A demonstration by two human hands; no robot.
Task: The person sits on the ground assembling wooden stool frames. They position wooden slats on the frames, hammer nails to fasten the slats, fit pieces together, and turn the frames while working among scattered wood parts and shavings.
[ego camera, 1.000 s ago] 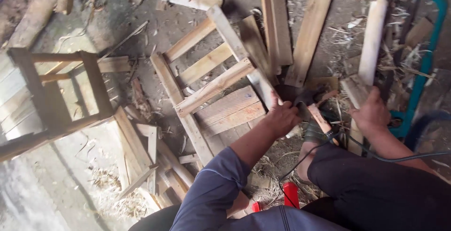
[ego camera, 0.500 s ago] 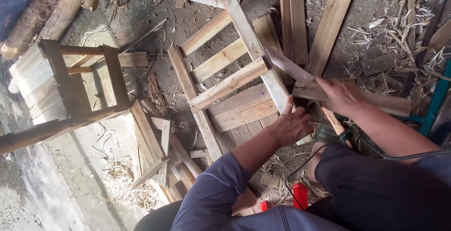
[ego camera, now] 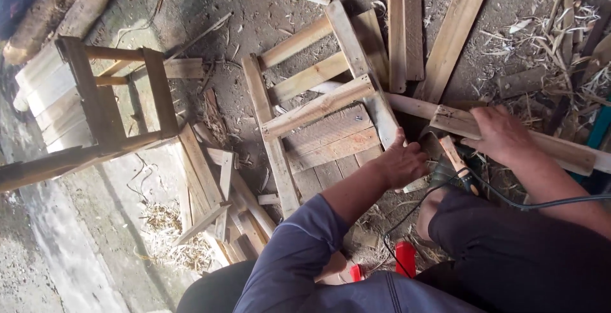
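A slatted wooden frame (ego camera: 318,106) lies flat on the dirt floor in front of me. My left hand (ego camera: 404,160) sits at its right rail, thumb against the wood and fingers curled beside a dark power tool (ego camera: 445,170) with a black cable (ego camera: 541,205). What that hand grips is hidden. My right hand (ego camera: 503,135) is closed over a long wooden plank (ego camera: 560,150), which lies across the ground to the right of the frame.
A wooden stool frame (ego camera: 121,96) stands at the left on pale slats. Loose planks (ego camera: 455,33) lie at the top, offcuts (ego camera: 223,192) left of my arm, shavings at the right. Red objects (ego camera: 405,259) lie by my legs.
My right hand has left an upright slat at the right and now holds a plank lying across. My left hand stays by the frame's right rail. The view has shifted.
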